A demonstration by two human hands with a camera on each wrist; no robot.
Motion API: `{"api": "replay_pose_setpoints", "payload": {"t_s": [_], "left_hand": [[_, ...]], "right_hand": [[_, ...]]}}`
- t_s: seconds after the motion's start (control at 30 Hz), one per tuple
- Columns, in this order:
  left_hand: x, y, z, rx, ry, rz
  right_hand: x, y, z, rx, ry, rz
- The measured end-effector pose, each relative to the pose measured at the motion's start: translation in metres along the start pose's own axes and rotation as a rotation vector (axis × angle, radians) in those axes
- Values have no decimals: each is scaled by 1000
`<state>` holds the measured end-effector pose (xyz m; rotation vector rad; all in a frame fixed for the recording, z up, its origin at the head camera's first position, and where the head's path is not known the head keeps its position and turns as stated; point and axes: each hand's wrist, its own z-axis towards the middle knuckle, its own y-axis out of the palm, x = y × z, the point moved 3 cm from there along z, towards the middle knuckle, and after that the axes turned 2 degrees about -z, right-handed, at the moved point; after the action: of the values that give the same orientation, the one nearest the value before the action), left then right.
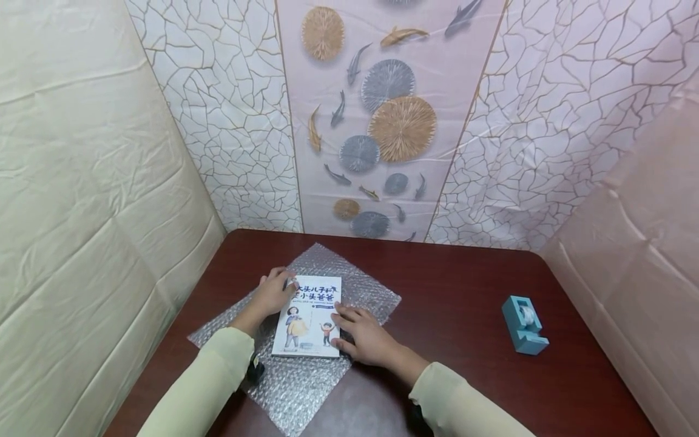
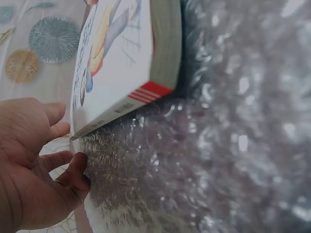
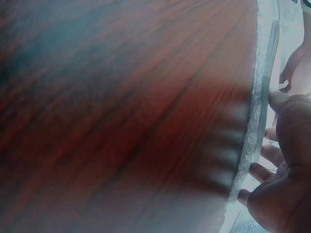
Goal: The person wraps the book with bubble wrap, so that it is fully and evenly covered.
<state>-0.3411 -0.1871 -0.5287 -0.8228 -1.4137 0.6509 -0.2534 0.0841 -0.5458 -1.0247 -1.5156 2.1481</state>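
A paperback book [image 1: 311, 328] with a white illustrated cover and blue Chinese lettering lies face up on a sheet of bubble wrap [image 1: 314, 385]. My left hand [image 1: 272, 293] is at the book's upper left corner, its fingertips against the spine side. In the left wrist view the left hand [image 2: 34, 165] has its lower fingers loosely bent beside the book's spine [image 2: 112, 116]. My right hand [image 1: 366, 337] touches the book's right edge, fingers spread. In the right wrist view the right hand [image 3: 286, 160] has its fingertips along the edges of the book and wrap.
A teal tape dispenser [image 1: 524, 326] with a roll of clear tape stands on the right side of the dark red-brown table [image 1: 453, 285]. Cream fabric [image 1: 93, 200] hangs at the left, and a patterned cloth [image 1: 371, 121] covers the back behind the table.
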Motion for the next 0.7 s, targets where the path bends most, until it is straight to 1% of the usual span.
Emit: {"api": "replay_pose_setpoints", "payload": {"t_s": [0.13,0.2,0.3,0.33,0.37,0.43,0.57,0.6,0.7], "left_hand": [[-1,0,5,-3,-24,1],[-1,0,8,-5,-35,15],[0,0,10,-13,-48,23],[1,0,11,-16,-48,21],[1,-1,11,-17,-46,17],[2,-1,12,-21,-49,-1],[1,-2,14,-20,-65,-34],[1,-1,14,-17,-67,-40],[3,-1,14,-8,-67,-52]], "right_hand": [[-3,-3,0,-4,6,4],[7,6,0,22,-23,-34],[11,10,0,30,-28,-37],[9,8,0,23,-21,-26],[13,12,1,33,-32,-47],[6,5,1,16,-12,-16],[8,6,1,30,-36,-50],[3,2,1,18,-26,-32],[-3,-4,1,-13,3,-31]]}}
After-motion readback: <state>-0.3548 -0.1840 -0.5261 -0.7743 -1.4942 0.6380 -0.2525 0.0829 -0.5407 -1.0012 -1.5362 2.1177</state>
